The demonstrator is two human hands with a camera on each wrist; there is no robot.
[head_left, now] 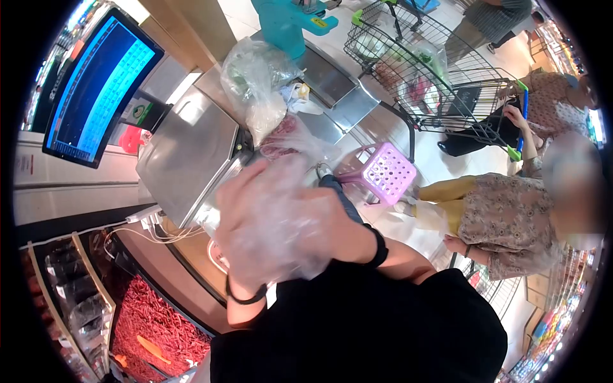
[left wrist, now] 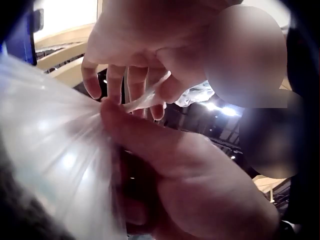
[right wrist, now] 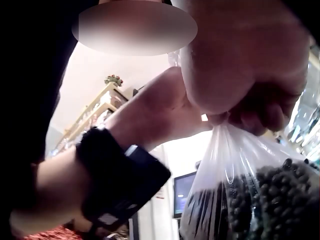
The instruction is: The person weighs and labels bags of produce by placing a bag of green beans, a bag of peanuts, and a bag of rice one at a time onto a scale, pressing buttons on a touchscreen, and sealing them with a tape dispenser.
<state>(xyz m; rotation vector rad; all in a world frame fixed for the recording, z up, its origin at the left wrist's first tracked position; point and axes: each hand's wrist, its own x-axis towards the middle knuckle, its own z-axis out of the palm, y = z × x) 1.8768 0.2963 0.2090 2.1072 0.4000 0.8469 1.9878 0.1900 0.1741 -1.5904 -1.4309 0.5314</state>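
Observation:
Both my hands are raised in front of my chest and hold a clear plastic bag (head_left: 281, 223) that drapes over them. My left hand (head_left: 246, 204) pinches the gathered film between thumb and fingers (left wrist: 115, 120). My right hand (left wrist: 135, 95) is just above it and pinches a twisted strand of the plastic. The right wrist view shows my right hand (right wrist: 240, 112) clenched round the bag's neck. Below that fist the bag (right wrist: 250, 200) hangs with small dark round grains inside. A black strap (right wrist: 120, 180) sits on the other wrist.
A steel scale platform (head_left: 188, 153) and a blue screen (head_left: 96, 83) stand ahead on the left. Filled plastic bags (head_left: 255, 76) lie beyond the scale. A pink basket (head_left: 386, 171), a shopping cart (head_left: 434, 70) and a person (head_left: 504, 217) are on the right. Red dried chillies (head_left: 153, 319) fill a bin at the lower left.

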